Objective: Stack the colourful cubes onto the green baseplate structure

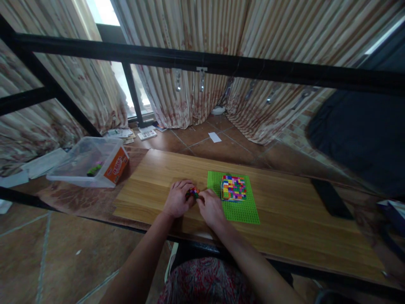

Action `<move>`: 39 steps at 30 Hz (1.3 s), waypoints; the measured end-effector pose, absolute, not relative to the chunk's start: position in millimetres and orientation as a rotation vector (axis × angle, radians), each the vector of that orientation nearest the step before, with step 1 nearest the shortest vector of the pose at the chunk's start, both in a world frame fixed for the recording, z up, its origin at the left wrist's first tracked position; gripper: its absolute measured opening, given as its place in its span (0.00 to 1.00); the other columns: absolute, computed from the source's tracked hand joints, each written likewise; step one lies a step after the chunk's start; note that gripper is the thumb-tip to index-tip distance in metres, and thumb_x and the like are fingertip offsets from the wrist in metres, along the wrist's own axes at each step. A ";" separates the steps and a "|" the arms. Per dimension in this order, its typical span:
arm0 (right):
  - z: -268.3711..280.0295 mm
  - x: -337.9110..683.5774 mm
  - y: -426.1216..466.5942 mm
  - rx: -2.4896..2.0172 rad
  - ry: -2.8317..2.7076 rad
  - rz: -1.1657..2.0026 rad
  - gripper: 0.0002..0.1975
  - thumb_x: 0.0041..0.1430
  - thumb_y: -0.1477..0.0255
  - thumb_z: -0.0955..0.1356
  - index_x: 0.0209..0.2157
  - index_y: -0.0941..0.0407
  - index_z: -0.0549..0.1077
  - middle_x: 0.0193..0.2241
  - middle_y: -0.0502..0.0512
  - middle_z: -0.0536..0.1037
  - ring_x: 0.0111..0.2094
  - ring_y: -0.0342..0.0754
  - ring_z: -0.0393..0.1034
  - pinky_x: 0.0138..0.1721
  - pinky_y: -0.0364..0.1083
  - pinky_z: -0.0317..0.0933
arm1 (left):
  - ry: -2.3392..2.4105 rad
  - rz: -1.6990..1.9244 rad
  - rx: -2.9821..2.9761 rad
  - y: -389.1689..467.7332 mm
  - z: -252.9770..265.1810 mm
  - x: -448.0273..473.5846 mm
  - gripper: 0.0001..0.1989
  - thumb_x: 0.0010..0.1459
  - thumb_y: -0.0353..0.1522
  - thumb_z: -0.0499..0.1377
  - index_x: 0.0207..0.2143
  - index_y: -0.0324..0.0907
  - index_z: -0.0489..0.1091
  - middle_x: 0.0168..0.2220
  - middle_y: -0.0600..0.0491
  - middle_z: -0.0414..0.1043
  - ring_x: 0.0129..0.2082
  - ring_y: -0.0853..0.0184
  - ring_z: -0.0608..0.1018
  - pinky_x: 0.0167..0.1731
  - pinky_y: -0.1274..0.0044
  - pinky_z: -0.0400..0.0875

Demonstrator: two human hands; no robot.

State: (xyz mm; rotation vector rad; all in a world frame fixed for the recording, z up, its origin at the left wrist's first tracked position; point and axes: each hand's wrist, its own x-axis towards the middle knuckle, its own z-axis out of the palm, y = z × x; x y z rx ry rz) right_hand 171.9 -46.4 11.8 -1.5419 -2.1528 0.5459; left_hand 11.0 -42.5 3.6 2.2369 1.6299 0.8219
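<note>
Small toy bricks [192,193] in red, purple, green and other colours sit between my two hands, just over the wooden board. My left hand [177,199] is closed round them from the left, its fingers curled over the top. From the right, my right hand [211,207] pinches at their edge with thumb and forefinger. How the bricks are joined is partly hidden by my fingers. Just right of my right hand lies a green studded baseplate [242,213], carrying a multicoloured block of stacked bricks [234,188].
A clear plastic box [79,181] with an orange label and a few green and purple bricks stands at the left. On the board's right side lies a black flat object [331,198]. A black metal rail [152,57] crosses above the wooden board [291,207], before curtains [196,38].
</note>
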 end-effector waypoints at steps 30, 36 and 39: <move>38.2 256.3 -34.3 -1.402 -1.786 0.486 0.09 0.61 0.69 0.65 0.31 0.53 0.76 0.34 0.54 0.78 0.37 0.50 0.71 0.41 0.49 0.63 | 1.632 0.836 2.222 -40.5 0.3 8.5 0.14 0.55 0.29 0.55 0.44 0.44 0.71 0.51 0.50 0.73 0.52 0.59 0.71 0.54 0.64 0.63; 29.9 262.4 -22.8 -1.401 -1.925 0.231 0.10 0.62 0.69 0.65 0.32 0.53 0.78 0.37 0.56 0.77 0.42 0.53 0.68 0.46 0.52 0.62 | 1.632 0.844 2.224 -40.2 -0.1 8.2 0.14 0.55 0.29 0.56 0.44 0.44 0.71 0.51 0.50 0.73 0.53 0.59 0.70 0.55 0.64 0.63; 28.4 261.5 -23.7 -1.428 -1.925 0.162 0.11 0.63 0.69 0.65 0.32 0.52 0.79 0.38 0.56 0.76 0.43 0.53 0.66 0.45 0.52 0.63 | 1.632 0.848 2.222 -39.9 -0.5 8.1 0.14 0.56 0.29 0.55 0.44 0.44 0.71 0.51 0.50 0.73 0.53 0.59 0.71 0.55 0.64 0.63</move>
